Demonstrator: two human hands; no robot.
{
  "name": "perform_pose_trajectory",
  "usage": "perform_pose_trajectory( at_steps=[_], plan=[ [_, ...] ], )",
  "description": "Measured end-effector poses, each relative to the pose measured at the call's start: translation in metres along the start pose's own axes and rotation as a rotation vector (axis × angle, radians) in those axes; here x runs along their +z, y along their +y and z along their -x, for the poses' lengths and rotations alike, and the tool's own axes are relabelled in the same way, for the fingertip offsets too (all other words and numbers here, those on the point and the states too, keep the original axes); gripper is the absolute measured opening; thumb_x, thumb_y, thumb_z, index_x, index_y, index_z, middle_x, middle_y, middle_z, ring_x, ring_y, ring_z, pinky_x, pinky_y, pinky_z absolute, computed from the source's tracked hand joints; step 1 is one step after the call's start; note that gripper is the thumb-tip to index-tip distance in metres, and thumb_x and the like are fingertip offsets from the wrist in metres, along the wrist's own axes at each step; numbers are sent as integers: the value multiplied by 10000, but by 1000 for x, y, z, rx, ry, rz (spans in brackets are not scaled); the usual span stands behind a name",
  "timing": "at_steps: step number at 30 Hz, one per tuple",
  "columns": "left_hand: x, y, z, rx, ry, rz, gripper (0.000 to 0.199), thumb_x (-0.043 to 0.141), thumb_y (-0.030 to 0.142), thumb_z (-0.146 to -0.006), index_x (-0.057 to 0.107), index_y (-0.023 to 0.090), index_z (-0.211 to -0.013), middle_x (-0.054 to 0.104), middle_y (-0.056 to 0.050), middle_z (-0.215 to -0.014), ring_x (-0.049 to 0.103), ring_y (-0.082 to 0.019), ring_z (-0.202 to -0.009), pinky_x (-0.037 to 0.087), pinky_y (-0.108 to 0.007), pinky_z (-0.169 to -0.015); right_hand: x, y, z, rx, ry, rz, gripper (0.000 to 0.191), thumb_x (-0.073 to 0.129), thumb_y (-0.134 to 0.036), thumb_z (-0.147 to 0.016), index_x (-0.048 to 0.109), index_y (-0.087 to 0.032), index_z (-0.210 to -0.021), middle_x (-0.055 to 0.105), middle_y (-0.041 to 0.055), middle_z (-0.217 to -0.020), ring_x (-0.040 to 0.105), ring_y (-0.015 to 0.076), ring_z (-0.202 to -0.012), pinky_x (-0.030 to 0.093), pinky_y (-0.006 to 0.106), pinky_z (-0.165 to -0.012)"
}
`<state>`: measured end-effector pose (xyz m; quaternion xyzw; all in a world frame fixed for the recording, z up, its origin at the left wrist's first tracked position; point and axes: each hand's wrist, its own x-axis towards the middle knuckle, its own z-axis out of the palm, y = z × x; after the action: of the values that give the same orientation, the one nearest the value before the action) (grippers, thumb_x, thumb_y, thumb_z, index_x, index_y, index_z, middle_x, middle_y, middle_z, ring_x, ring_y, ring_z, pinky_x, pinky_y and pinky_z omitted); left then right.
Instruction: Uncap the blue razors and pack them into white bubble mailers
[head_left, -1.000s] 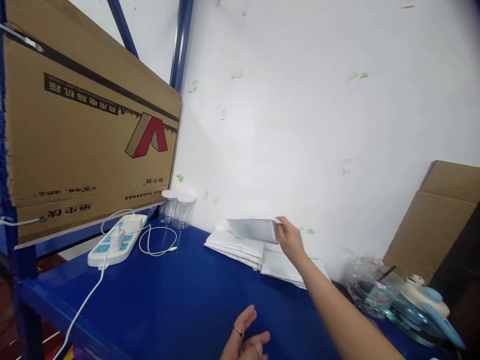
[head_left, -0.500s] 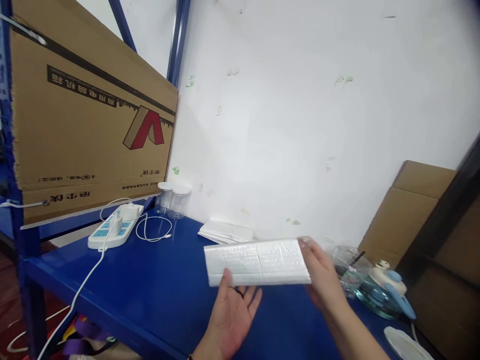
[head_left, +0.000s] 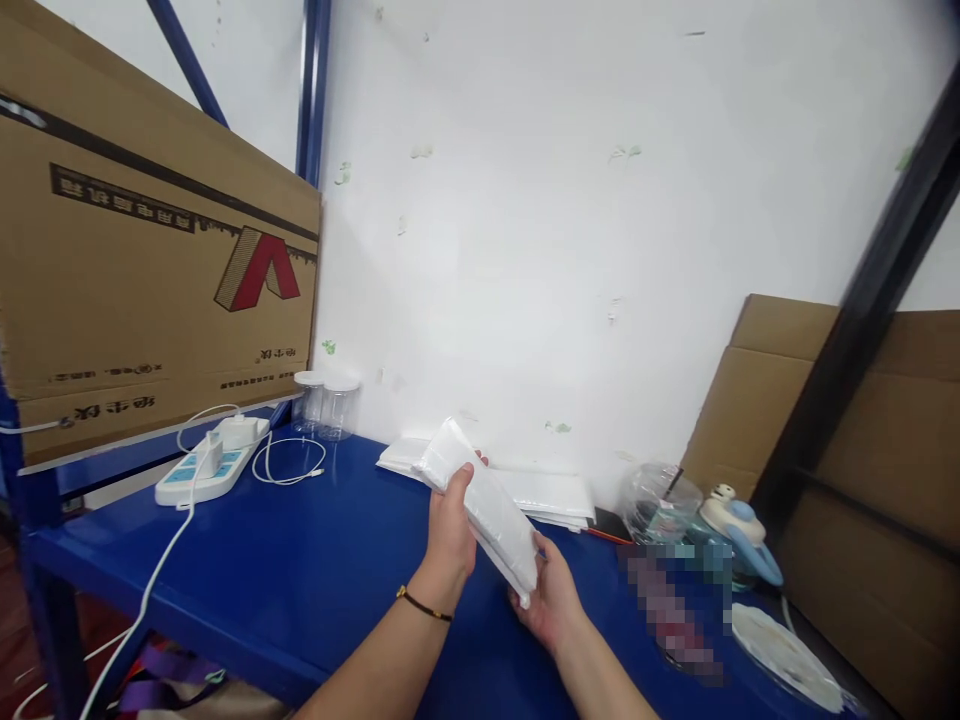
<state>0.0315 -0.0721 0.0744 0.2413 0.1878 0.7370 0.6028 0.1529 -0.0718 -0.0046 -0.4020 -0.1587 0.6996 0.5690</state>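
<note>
Left hand (head_left: 450,515) and right hand (head_left: 553,598) hold a white packet (head_left: 504,522) tilted between them.
The left closes on its upper part, thumb on top; the right curls round its lower end. The step appears to be 2-handed handling; the next move likely calls for a steady hold. Beyond the left stand 2 lidded clear jars (head_left: 340,413), contents too small to tell.

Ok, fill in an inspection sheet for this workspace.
Surface: blue table against a white wall.
Job's things: white packet, held tilted; more packets lie by the wall.
Clutter: two lidded jars, back left; crumpled clear plastic, right.
Hands: left hand grips the packet's upper end, right hand the lower.
Cables: loose loop beside the power strip; another cable hangs over the front edge.
Surroundings: printed cardboard, left.
</note>
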Motion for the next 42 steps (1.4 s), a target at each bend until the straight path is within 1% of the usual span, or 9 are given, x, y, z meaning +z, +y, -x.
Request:
perform_pose_trajectory(
  at_steps=[7, 11, 15, 24, 27, 30, 34, 39, 42],
  plan=[
    [36, -15, -9, 69, -145, -239, 451, 699, 363, -683, 614, 133, -1061, 662, -108, -1036, 594, -238, -999, 429, -338, -889, -16, 0, -16, -171, 162, -21, 168, 497, -335, -845, 571, -188, -812, 651, -4, -595, 607, 133, -468, 471, 220, -430],
    [44, -5, -13, 61, -151, -185, 439, 691, 370, -682, 624, 128, -1041, 665, -106, -1003, 606, -239, -965, 452, -341, -848, -23, -3, -25, -297, 232, 125, 216, 579, -386, -793, 527, -182, -743, 553, -36, -479, 506, 105, -354, 327, 170, -297],
    [33, 8, -21, 69, -109, -89, 414, 678, 340, -694, 620, 138, -1051, 658, -95, -1009, 607, -226, -963, 474, -328, -815, -30, -11, -30, -383, 251, 229, 339, 620, -463, -743, 435, -199, -637, 405, -93, -374, 366, 61, -270, 178, 138, -259],
    [1, 66, -49, 195, 10, -96, 390, 634, 322, -688, 605, 120, -1020, 663, -79, -907, 627, -207, -871, 490, -329, -805, -69, -44, -29, -602, 472, 561, 330, 543, -515, -736, 488, -198, -662, 407, -90, -403, 396, 81, -307, 273, 182, -296],
    [-5, 87, -54, 416, -15, -387, 443, 631, 365, -691, 593, 130, -1065, 658, -81, -967, 610, -230, -927, 465, -348, -849, -76, -47, -30, -654, 523, 756, 331, 534, -496, -739, 494, -208, -582, 423, -68, -385, 428, 109, -336, 331, 219, -352],
    [-19, 90, -58, 573, -203, -1042, 555, 654, 383, -676, 553, 194, -1187, 633, -73, -1088, 577, -254, -1000, 419, -354, -898, -72, -44, -30, -703, 530, 972, 359, 538, -462, -751, 456, -225, -494, 443, -43, -386, 462, 137, -381, 352, 245, -428],
    [-64, 63, -64, 446, -607, -1881, 609, 651, 412, -669, 523, 263, -1246, 615, -96, -1129, 534, -311, -1072, 324, -430, -963, -62, -35, -29, -732, 559, 1206, 368, 515, -423, -799, 455, -237, -488, 530, 10, -489, 563, 202, -594, 373, 271, -568],
    [-125, 31, -79, 167, -777, -2115, 837, 559, 677, -663, 421, 209, -1344, 460, -188, -1330, 374, -359, -1245, 228, -505, -1008, -52, -21, -26, -692, 591, 1435, 303, 489, -383, -848, 554, -218, -602, 614, 71, -767, 594, 225, -784, 386, 318, -684],
    [-130, 26, -80, 156, -788, -2071, 904, 510, 738, -656, 374, 206, -1374, 311, -180, -1439, 211, -378, -1330, 119, -555, -1038, -47, -14, -25, -693, 582, 1541, 260, 481, -346, -859, 582, -205, -666, 596, 96, -912, 568, 245, -895, 381, 329, -719]
  ],
)
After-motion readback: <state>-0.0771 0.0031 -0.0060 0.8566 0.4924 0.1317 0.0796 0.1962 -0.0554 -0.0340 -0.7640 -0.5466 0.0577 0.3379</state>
